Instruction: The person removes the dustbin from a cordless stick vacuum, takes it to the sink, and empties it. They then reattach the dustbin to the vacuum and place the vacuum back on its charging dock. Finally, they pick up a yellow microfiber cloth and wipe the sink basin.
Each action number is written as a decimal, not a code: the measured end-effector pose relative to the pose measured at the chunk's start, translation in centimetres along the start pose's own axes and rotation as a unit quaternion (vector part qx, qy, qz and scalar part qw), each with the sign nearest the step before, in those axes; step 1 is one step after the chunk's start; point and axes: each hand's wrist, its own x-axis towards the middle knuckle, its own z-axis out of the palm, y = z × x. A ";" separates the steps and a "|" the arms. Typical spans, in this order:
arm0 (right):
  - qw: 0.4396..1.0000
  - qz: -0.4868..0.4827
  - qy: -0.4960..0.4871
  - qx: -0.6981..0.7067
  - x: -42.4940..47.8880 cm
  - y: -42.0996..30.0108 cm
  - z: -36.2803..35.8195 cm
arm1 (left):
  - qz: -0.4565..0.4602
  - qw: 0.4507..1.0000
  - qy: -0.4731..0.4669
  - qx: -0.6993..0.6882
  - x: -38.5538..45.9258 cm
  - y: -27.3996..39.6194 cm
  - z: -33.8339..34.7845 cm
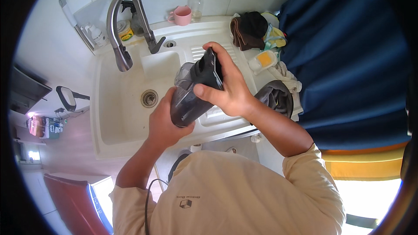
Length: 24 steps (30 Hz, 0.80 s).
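Note:
Over the sink's right side, both hands hold a dark, partly see-through plastic container, tilted with its upper end to the upper right. My left hand cups its lower body from the left. Around the black upper part, my right hand has its thumb on the near side and its fingers at the far edge. A clear, smoky piece juts out on the container's left side. Beneath lies the white sink with a round drain strainer. The container's inside is hidden.
A pull-down faucet arches over the basin. On the back ledge stand a pink mug, a clear bottle and a spray bottle. Folded cloths, a white-and-yellow container and a grey cloth lie right, beside a blue curtain.

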 end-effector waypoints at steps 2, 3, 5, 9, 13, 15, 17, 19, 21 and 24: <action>0.999 0.034 0.004 -0.019 0.2 -0.4 0.3 | -0.044 0.998 -0.007 -0.032 -0.5 0.0 0.9; 0.998 0.048 0.002 -0.029 0.4 -0.5 0.2 | -0.041 0.998 -0.019 -0.052 -0.4 -0.3 1.1; 0.997 0.066 -0.017 0.036 0.8 -0.6 -0.3 | -0.034 0.993 -0.036 -0.103 -0.3 -1.0 1.2; 0.963 0.055 -0.045 0.259 2.1 -0.1 -2.1 | -0.038 0.911 -0.138 -0.387 0.6 -3.3 0.3; 0.936 0.084 -0.067 0.334 2.7 0.6 -2.3 | -0.040 0.803 -0.254 -0.538 0.7 -4.6 -0.4; 0.940 0.072 -0.062 0.326 2.9 0.6 -2.1 | -0.033 0.744 -0.309 -0.591 0.8 -4.8 -0.3; 0.953 0.048 -0.038 0.295 3.2 0.2 -1.4 | -0.040 0.705 -0.338 -0.622 0.7 -4.9 -0.1; 0.940 0.068 -0.051 0.329 3.5 -0.5 -1.3 | -0.049 0.686 -0.353 -0.635 0.6 -5.0 0.1; 0.926 0.077 -0.074 0.362 3.6 -1.3 -0.9 | -0.059 0.687 -0.354 -0.632 0.6 -5.1 0.3; 0.960 0.072 -0.054 0.267 3.6 -2.2 0.0 | -0.048 0.759 -0.293 -0.580 0.6 -5.1 0.6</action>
